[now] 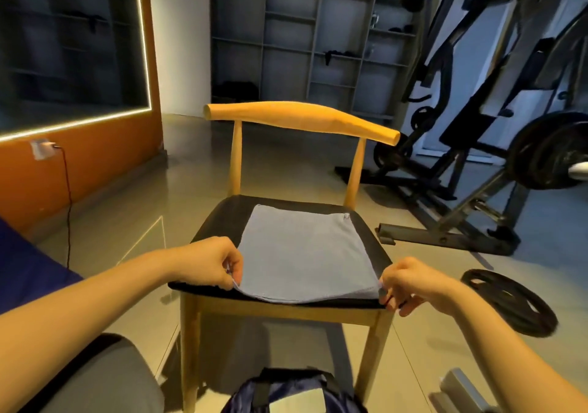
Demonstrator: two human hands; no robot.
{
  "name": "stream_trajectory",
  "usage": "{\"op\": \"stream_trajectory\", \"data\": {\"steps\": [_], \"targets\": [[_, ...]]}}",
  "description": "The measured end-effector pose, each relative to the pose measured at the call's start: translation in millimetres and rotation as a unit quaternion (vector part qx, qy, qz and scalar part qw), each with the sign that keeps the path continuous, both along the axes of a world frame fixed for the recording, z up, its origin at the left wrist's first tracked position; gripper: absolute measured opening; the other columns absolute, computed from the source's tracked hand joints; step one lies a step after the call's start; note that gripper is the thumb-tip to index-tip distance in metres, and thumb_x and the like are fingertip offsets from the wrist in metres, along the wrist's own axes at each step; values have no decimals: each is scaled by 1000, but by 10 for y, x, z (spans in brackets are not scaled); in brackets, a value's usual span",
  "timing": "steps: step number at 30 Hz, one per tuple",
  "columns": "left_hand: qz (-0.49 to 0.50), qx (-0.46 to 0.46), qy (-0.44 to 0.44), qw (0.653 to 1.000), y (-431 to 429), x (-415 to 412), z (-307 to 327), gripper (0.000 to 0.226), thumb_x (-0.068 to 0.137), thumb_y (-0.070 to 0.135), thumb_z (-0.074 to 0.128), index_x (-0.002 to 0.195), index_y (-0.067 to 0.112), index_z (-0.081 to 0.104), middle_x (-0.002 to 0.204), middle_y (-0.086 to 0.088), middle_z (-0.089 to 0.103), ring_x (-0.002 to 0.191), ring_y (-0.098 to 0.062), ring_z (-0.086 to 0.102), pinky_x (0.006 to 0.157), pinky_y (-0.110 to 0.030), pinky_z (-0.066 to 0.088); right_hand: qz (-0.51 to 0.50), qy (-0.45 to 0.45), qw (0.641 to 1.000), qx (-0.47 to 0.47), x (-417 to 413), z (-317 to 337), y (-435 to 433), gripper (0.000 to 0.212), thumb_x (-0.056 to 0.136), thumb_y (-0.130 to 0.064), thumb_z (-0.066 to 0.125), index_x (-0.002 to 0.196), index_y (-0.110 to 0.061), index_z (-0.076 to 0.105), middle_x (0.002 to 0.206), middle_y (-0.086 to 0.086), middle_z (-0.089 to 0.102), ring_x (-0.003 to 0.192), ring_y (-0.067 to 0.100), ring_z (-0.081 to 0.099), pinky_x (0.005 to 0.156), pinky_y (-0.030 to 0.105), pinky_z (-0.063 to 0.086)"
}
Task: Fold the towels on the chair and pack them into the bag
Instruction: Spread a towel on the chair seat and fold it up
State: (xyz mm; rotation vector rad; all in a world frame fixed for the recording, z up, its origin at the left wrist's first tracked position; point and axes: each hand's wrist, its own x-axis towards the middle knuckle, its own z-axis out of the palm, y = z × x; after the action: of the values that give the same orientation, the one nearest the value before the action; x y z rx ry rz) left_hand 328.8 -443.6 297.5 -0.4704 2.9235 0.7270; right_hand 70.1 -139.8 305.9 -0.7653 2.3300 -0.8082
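Note:
A light blue towel (302, 253) lies spread flat on the black seat of a wooden chair (219, 218). More than one layer shows along its near edge. My left hand (210, 264) pinches the towel's near left corner at the seat's front edge. My right hand (407, 282) pinches the near right corner. A dark blue bag (286, 393) sits on the floor below the chair's front, at the bottom edge of the view, with something pale showing in it.
A black weight plate (509, 306) lies on the floor right of the chair. A weight machine (477, 126) with loaded plates fills the right side. Grey shelving (302, 37) stands behind, an orange wall with a cable (68, 196) to the left.

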Motion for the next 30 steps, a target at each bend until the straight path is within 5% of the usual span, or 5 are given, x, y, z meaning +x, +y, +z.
{"op": "stream_trajectory", "data": {"steps": [9,14,20,24,30], "targets": [[-17,18,-58,998,88,83,-143,7,86,22,78,83,17,75,80,-1,69,82,-23,69,75,-25,62,69,22,990,125,187,5,35,17,98,-17,64,101,-5,74,95,12,77,86,28,77,75,37,64],[4,77,-67,995,28,-77,17,13,94,27,72,89,16,78,82,0,76,73,-16,72,76,-28,59,94,41,974,204,168,83,-84,15,94,-11,68,106,-4,73,98,15,77,83,28,78,77,39,64],[187,51,81,978,-362,-721,72,14,93,24,73,84,13,77,77,-4,75,65,-12,67,56,-20,50,-23,85,996,30,-419,176,-458,12,95,-8,61,97,-3,72,82,14,76,70,23,76,65,32,62],[285,65,116,949,-709,-1199,-3,14,89,28,77,83,14,75,80,-4,73,74,-19,67,63,-30,52,-96,94,988,-74,-837,41,-842,13,92,-5,60,89,-5,73,87,19,72,75,24,66,65,33,58],[381,122,153,904,-1064,-1739,-217,35,86,40,79,76,8,73,72,-9,69,73,-24,64,63,-33,47,-108,91,985,-97,-1299,-158,-1353,16,93,-14,69,79,-8,75,79,12,69,72,22,61,63,31,52]]}}
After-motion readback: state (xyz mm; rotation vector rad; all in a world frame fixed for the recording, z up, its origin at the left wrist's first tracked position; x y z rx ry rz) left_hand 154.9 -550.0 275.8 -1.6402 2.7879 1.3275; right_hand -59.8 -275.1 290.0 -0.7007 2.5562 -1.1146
